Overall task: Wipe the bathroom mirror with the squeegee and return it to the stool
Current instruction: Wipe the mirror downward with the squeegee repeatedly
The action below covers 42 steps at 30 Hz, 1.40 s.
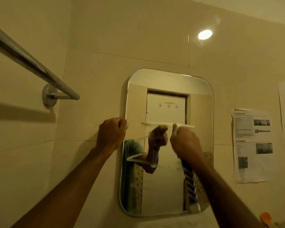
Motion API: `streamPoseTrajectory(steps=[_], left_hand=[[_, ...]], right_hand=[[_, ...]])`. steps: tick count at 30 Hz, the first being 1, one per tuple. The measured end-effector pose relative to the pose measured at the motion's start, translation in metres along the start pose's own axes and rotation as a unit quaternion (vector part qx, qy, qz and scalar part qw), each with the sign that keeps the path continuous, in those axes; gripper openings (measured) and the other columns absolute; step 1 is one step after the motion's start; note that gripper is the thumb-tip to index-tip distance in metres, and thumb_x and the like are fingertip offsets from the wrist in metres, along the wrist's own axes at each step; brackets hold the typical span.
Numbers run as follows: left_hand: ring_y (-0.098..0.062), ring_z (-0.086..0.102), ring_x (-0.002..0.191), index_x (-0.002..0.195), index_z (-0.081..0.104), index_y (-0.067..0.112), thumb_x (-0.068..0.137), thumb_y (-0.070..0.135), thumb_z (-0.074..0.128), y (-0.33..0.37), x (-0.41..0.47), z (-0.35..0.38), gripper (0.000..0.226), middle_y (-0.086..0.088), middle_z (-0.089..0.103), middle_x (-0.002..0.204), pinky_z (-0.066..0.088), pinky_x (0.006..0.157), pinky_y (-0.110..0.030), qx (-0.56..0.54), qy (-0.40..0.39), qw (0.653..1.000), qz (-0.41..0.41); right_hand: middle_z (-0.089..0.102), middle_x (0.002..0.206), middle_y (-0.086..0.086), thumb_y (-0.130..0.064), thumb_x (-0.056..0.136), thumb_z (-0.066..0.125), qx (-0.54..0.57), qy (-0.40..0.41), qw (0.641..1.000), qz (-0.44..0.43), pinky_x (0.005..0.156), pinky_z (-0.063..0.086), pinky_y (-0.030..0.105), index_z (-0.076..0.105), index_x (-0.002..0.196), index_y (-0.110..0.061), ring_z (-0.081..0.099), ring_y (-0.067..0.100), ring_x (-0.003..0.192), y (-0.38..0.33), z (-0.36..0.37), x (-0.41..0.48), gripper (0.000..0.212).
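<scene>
A rounded rectangular mirror hangs on the beige tiled wall. My right hand grips the squeegee, whose blue-and-white striped handle runs down below my fist. Its pale blade lies flat against the glass about a third of the way down, blurred. My left hand is curled at the mirror's left edge, pinching a small white knob-like piece there. The stool is out of sight. Both arms are reflected in the glass.
A chrome towel bar juts from the wall at upper left, close to my left arm. Printed paper sheets are taped to the wall right of the mirror. An orange object shows at the bottom right corner.
</scene>
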<state>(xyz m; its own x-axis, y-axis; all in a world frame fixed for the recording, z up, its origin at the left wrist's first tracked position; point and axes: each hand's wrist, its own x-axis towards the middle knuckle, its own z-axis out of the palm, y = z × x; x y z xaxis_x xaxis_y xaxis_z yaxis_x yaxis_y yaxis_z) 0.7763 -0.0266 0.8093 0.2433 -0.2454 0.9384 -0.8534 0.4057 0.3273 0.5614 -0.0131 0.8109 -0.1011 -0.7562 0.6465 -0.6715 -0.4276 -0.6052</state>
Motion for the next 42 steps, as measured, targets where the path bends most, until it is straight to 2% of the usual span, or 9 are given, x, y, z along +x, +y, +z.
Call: streamPoseTrajectory(steps=[4,9,13,18,22,26,30,36,42], left_hand=[[-0.005,0.045,0.048,0.063,0.056,0.013,0.098,0.019,0.043,-0.003,-0.001,0.003,0.038,0.001,0.05,0.055,0.038,0.049,-0.014,0.003,0.007,1.0,0.011],[-0.001,0.047,0.052,0.073,0.064,0.006,0.099,0.021,0.042,-0.011,0.0,0.006,0.038,-0.002,0.057,0.065,0.034,0.052,-0.01,0.012,0.006,1.0,0.011],[-0.018,0.058,0.058,0.069,0.058,0.004,0.099,0.023,0.04,-0.013,0.001,0.001,0.04,-0.013,0.062,0.067,0.054,0.056,-0.03,-0.041,-0.018,0.999,-0.005],[-0.031,0.059,0.057,0.068,0.057,0.001,0.086,0.045,0.025,-0.011,0.001,-0.007,0.057,-0.017,0.059,0.062,0.055,0.062,-0.051,-0.103,-0.053,0.993,-0.009],[-0.027,0.059,0.058,0.074,0.061,0.001,0.08,0.052,0.02,-0.01,0.001,-0.009,0.066,-0.013,0.06,0.063,0.055,0.062,-0.048,-0.098,-0.069,0.993,-0.004],[-0.026,0.06,0.068,0.077,0.061,0.0,0.084,0.046,0.023,-0.005,-0.003,-0.012,0.06,-0.016,0.062,0.072,0.056,0.067,-0.044,-0.086,-0.067,0.994,-0.008],[-0.037,0.059,0.065,0.076,0.059,-0.003,0.084,0.043,0.025,-0.004,-0.005,-0.012,0.058,-0.021,0.061,0.069,0.054,0.064,-0.052,-0.131,-0.078,0.988,-0.035],[-0.042,0.056,0.06,0.07,0.057,-0.005,0.083,0.038,0.026,-0.006,-0.001,-0.012,0.055,-0.024,0.059,0.063,0.051,0.058,-0.056,-0.157,-0.093,0.981,-0.059],[-0.036,0.059,0.061,0.075,0.061,-0.004,0.081,0.046,0.023,-0.005,0.0,-0.016,0.063,-0.022,0.061,0.067,0.055,0.06,-0.049,-0.156,-0.106,0.98,-0.057]], right_hand=[[0.053,0.066,0.0,-0.034,0.104,0.035,0.0,0.032,0.996,-0.088,0.051,0.046,0.022,0.048,0.073,-0.013,0.054,0.013,0.056,-0.07,-0.046,0.061,0.04],[0.062,0.087,0.006,-0.024,0.101,0.045,-0.018,0.042,0.992,-0.115,0.072,0.059,0.033,0.056,0.107,-0.004,0.065,0.02,0.075,-0.104,-0.052,0.088,0.024],[0.061,0.077,0.001,-0.032,0.103,0.039,-0.005,-0.006,0.992,-0.123,0.045,0.046,0.02,0.055,0.097,-0.015,0.055,0.008,0.054,-0.049,-0.002,0.021,0.024],[0.056,0.069,-0.004,-0.042,0.103,0.033,-0.022,-0.086,0.995,-0.043,0.044,0.037,0.015,0.05,0.081,-0.019,0.051,0.005,0.053,-0.015,0.017,-0.036,0.035],[0.057,0.065,-0.002,-0.036,0.103,0.039,0.055,-0.007,0.997,-0.054,0.044,0.043,0.017,0.054,0.075,-0.016,0.051,0.007,0.049,-0.062,-0.011,0.026,0.038],[0.06,0.074,0.004,-0.031,0.104,0.035,0.046,0.059,0.992,-0.101,0.065,0.054,0.029,0.055,0.082,-0.011,0.064,0.017,0.069,-0.116,-0.031,0.073,0.036],[0.062,0.078,0.004,-0.032,0.103,0.038,0.004,0.03,0.991,-0.133,0.054,0.054,0.029,0.056,0.097,-0.012,0.064,0.015,0.065,-0.079,-0.003,0.031,0.028],[0.057,0.07,-0.006,-0.039,0.102,0.037,0.004,-0.031,0.996,-0.085,0.044,0.04,0.015,0.046,0.088,-0.024,0.053,0.004,0.053,0.007,0.051,-0.06,0.022],[0.056,0.067,-0.004,-0.036,0.104,0.033,0.051,0.015,0.995,-0.086,0.044,0.037,0.017,0.055,0.088,-0.015,0.052,0.005,0.051,-0.036,0.024,-0.016,0.035]])
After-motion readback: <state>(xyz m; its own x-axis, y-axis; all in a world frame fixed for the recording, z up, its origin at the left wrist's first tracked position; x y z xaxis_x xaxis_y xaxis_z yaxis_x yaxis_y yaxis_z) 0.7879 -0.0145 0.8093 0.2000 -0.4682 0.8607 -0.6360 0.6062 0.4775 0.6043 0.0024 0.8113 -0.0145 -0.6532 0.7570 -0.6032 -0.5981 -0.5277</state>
